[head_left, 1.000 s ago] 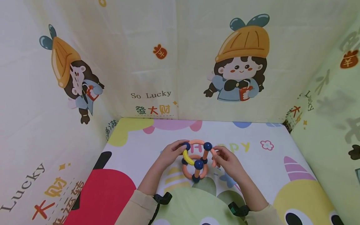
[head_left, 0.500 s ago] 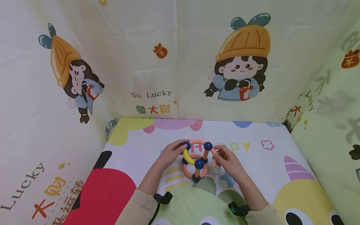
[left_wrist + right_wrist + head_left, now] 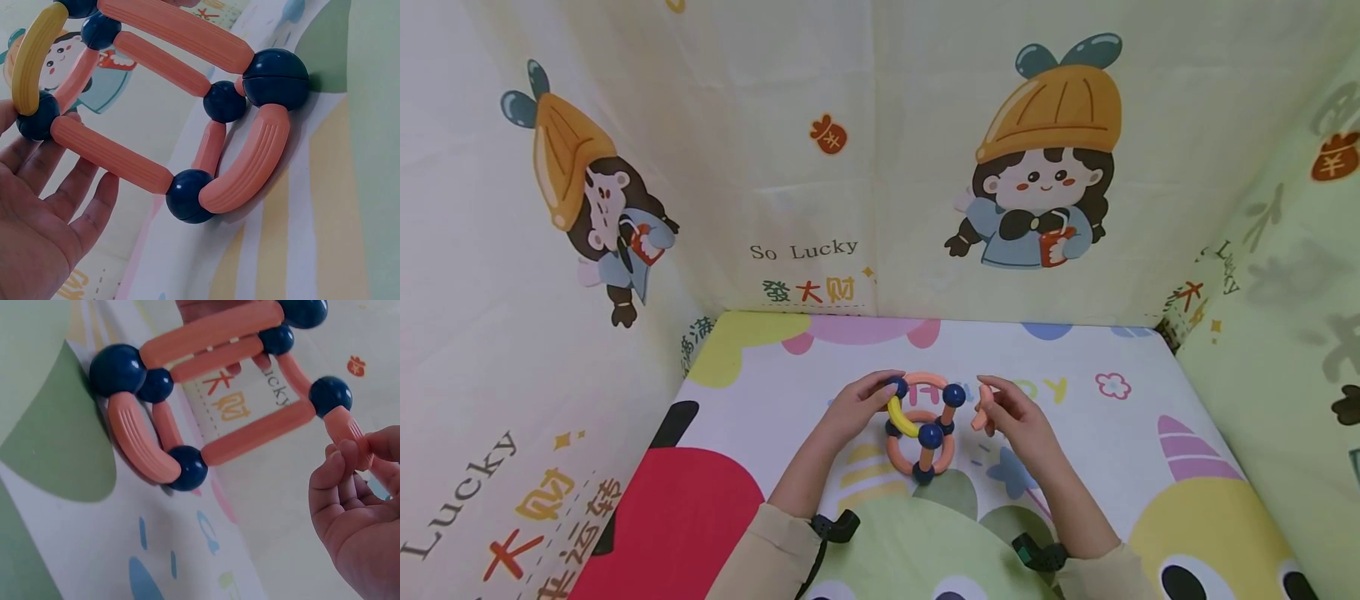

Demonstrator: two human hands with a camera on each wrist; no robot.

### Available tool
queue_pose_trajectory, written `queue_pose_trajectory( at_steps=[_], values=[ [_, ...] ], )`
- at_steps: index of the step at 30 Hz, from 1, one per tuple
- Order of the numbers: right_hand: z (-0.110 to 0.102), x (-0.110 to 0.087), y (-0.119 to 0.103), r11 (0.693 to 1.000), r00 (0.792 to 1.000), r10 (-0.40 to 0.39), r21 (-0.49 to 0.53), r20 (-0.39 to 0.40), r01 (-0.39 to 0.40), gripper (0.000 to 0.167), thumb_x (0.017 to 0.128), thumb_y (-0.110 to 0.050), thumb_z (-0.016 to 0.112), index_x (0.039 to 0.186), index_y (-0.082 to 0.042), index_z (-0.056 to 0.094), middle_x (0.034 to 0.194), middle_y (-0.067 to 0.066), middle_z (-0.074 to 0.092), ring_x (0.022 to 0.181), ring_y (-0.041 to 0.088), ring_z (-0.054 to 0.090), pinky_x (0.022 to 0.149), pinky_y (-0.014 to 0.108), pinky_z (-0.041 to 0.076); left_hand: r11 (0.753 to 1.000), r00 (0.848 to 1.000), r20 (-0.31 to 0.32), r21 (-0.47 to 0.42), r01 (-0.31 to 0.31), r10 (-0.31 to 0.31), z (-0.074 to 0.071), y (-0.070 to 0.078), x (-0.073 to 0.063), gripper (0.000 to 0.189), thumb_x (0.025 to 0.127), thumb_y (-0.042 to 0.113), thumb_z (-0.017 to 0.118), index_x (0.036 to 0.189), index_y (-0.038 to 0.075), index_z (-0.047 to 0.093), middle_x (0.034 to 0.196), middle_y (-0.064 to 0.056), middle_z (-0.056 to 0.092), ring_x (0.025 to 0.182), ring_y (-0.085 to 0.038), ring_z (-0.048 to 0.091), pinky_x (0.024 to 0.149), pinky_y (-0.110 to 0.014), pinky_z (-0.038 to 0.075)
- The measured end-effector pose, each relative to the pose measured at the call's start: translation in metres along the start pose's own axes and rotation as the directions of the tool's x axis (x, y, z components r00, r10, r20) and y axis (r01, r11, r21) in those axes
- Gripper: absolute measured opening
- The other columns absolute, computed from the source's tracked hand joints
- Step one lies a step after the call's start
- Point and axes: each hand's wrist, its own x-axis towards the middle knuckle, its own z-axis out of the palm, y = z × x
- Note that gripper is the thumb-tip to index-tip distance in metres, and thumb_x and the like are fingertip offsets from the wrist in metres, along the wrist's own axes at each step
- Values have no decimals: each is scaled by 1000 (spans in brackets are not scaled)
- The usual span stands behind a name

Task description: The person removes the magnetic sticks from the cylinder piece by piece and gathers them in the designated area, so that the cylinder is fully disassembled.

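A toy frame of salmon-pink rods (image 3: 928, 461) and dark blue balls (image 3: 930, 436) stands on the tabletop, with a ring of curved rods at its base and upright straight rods. A yellow curved rod (image 3: 31, 62) spans two upper balls on its left. My left hand (image 3: 857, 407) holds the upper left ball (image 3: 39, 116) between thumb and fingers. To the right of the frame, my right hand (image 3: 1018, 423) pinches a short curved pink rod (image 3: 982, 407). A gap parts this rod from the upper right ball (image 3: 953, 395) in the head view, though they overlap in the right wrist view.
The tabletop (image 3: 820, 358) carries a cartoon-printed cover. Printed cloth walls (image 3: 910, 183) rise behind and on both sides. Small black wrist cameras (image 3: 835, 528) sit at both cuffs.
My right hand has drawn the curved pink rod slightly right and away from the upper right ball, turning it. My left hand and the frame stay nearly still.
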Motion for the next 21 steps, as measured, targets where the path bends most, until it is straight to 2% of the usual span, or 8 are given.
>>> queue_pose_trajectory(
  at_steps=[5, 8, 13, 16, 21],
  values=[
    [-13, 7, 9, 997, 998, 64, 47, -21, -63, 46, 100, -38, 57, 141, -21, 47, 100, 8, 64, 83, 39, 59, 80, 44, 54, 1000, 1000, 1, -7, -1, 1, 0, -1, 1, 47, 95, 57, 56, 136, 33, 58, 130, 1, 64, 113, -16, 63, 99, -37, 53],
    [-22, 14, 18, 993, 993, 114, -2, -39, -114, 49, 99, -40, 59, 139, -16, 47, 101, 5, 65, 92, 43, 59, 81, 37, 54, 1000, 1000, -2, -8, 1, -1, -1, -1, 1, 47, 95, 56, 56, 136, 33, 58, 131, 1, 64, 114, -17, 63, 99, -37, 53],
    [-42, 26, 35, 976, 980, 183, -102, -72, -190, 50, 98, -39, 59, 138, -11, 49, 104, 6, 69, 97, 29, 64, 82, 24, 53, 1000, 1000, -4, -17, 16, -16, 0, 1, 1, 44, 95, 54, 57, 134, 34, 59, 132, 0, 62, 114, -18, 63, 99, -37, 52],
    [-53, 33, 44, 964, 972, 218, -136, -84, -228, 48, 99, -38, 59, 137, -10, 49, 109, 11, 68, 95, 19, 65, 82, 22, 53, 1000, 1000, -7, -23, 21, -22, 0, 2, 1, 43, 95, 53, 58, 134, 34, 59, 133, 0, 62, 114, -18, 63, 100, -38, 52],
    [-66, 44, 55, 944, 964, 238, -207, -114, -258, 50, 100, -33, 58, 142, -9, 43, 119, 17, 60, 92, 15, 65, 80, 23, 52, 999, 999, -16, -22, 29, -29, 1, 2, 1, 40, 98, 47, 57, 135, 32, 59, 133, -1, 62, 114, -19, 63, 100, -39, 52]
  ],
)
